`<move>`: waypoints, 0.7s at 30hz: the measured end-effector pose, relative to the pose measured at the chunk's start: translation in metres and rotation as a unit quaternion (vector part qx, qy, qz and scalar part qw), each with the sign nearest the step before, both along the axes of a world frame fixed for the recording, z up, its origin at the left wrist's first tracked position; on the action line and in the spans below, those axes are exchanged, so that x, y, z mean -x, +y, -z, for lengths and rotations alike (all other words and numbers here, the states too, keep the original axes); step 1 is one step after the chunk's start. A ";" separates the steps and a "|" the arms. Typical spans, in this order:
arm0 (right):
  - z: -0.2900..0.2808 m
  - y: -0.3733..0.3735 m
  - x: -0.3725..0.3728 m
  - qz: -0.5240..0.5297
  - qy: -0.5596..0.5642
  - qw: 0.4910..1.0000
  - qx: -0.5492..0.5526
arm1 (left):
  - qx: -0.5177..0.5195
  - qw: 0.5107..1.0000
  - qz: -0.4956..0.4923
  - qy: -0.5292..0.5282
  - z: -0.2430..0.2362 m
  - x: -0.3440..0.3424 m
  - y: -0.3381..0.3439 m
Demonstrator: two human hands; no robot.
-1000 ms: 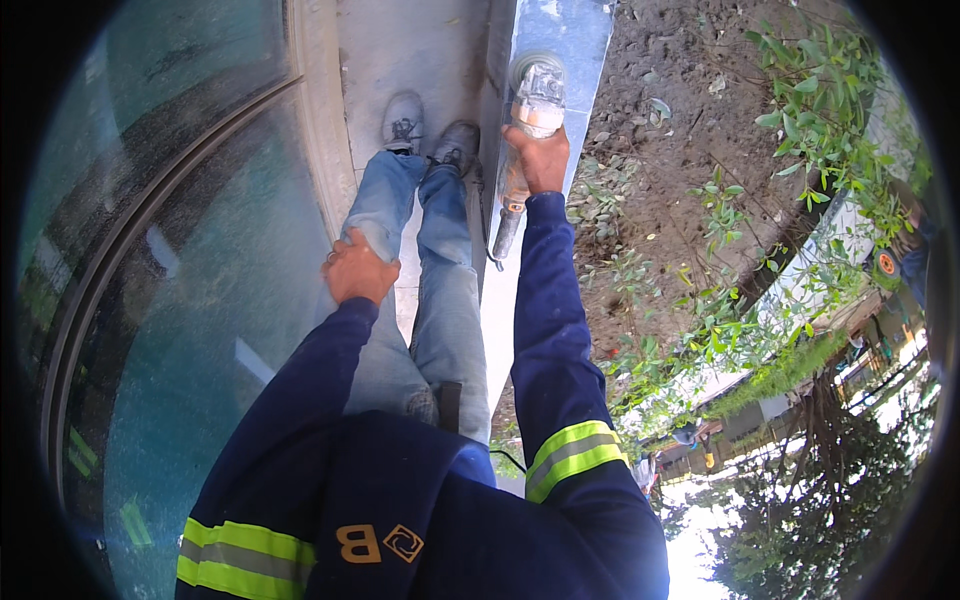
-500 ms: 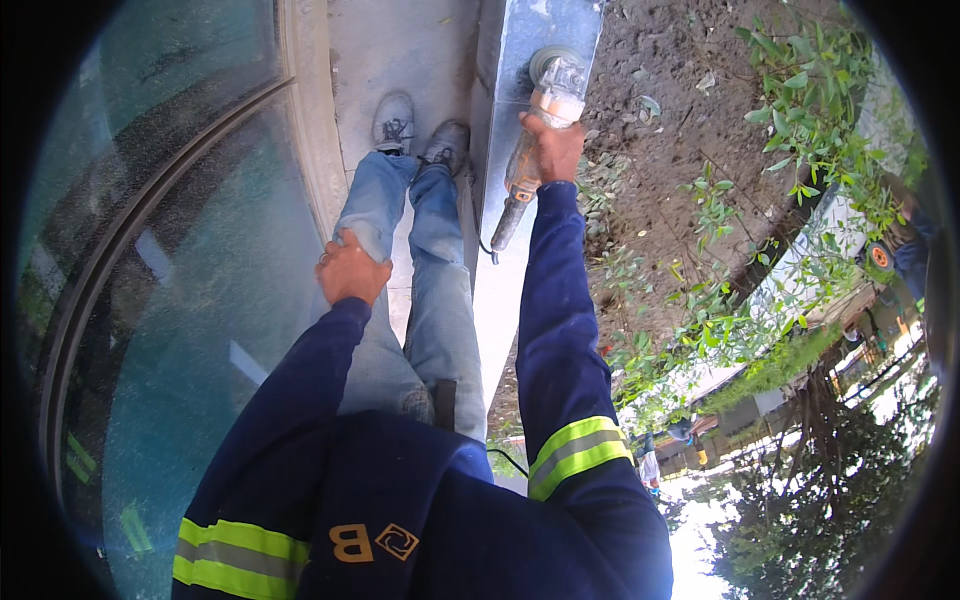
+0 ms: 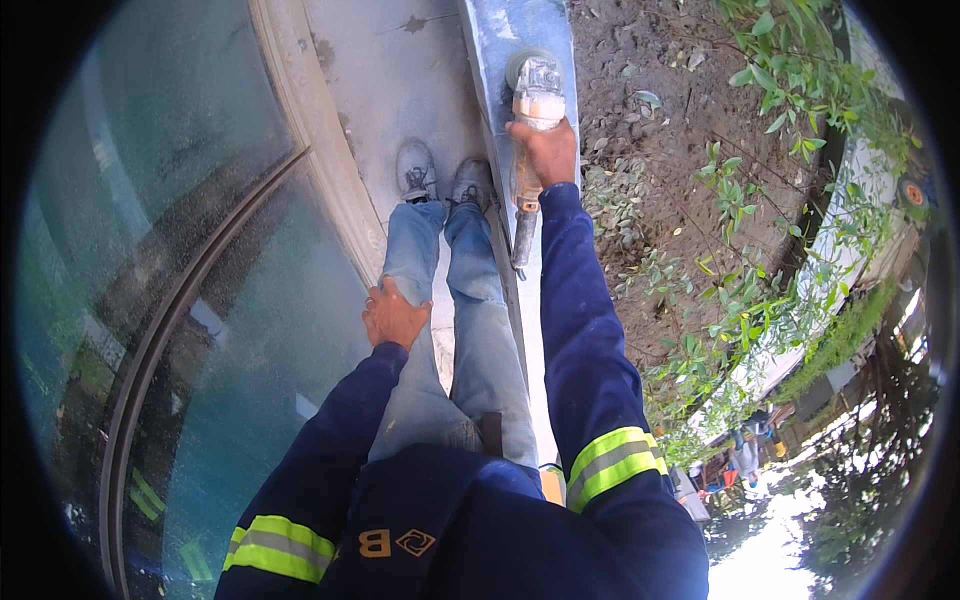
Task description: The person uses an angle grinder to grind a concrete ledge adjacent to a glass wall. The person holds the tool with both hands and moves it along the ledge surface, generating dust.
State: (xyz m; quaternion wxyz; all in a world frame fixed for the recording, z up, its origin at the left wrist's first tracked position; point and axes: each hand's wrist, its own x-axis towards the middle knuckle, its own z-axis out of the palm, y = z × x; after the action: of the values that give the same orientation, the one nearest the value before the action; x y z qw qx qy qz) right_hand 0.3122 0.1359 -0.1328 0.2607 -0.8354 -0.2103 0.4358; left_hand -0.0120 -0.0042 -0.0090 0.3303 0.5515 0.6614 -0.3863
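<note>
Right hand (image 3: 548, 152): grip closed round the body of an orange and dark angle grinder (image 3: 525, 185), front end caked with pale dust. Tool lies lengthwise over the top of a long grey-blue ledge (image 3: 500, 25), just right of the legs, disc (image 3: 517, 68) end away from the person, dark rear handle pointing back toward them. Disc sits face down at the ledge top; exact contact hidden under the tool. Right arm stretched forward, nearly straight.

Left hand (image 3: 395, 314): laid over the left leg near the knee, on the blue jeans (image 3: 480, 330), fingers spread loosely, grip fairly wide; can't tell how hard it presses. Left elbow bent.

Person wears a navy jacket (image 3: 440, 530) with yellow and grey reflective bands (image 3: 610, 465) on both sleeves. Dusty lace-up shoes (image 3: 415, 165) side by side on a pale walkway (image 3: 385, 70), right shoe close to the ledge's near side.

Left: big glass panel (image 3: 250, 350), dusty, split by a dark frame bar (image 3: 190, 270). Right, past the ledge: brown soil (image 3: 650, 130), dry leaves, green leafy plants (image 3: 740, 300).
</note>
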 end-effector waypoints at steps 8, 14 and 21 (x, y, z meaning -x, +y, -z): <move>-0.025 -0.053 0.038 0.185 0.054 0.977 -0.094 | 0.052 0.850 -0.303 -0.428 0.055 -0.082 0.014; -0.020 -0.061 0.077 0.214 0.041 0.975 -0.051 | -0.015 0.897 -0.288 -0.335 0.091 -0.101 -0.017; -0.021 -0.023 0.097 0.172 0.060 0.983 -0.030 | -0.092 0.879 -0.291 -0.367 0.113 -0.081 0.007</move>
State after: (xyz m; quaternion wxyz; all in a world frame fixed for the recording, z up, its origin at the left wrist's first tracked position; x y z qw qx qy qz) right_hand 0.2152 0.1133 -0.1120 0.3690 -0.8231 -0.0609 0.4273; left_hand 0.0692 0.0032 -0.1219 0.5950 0.4646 0.6556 0.0198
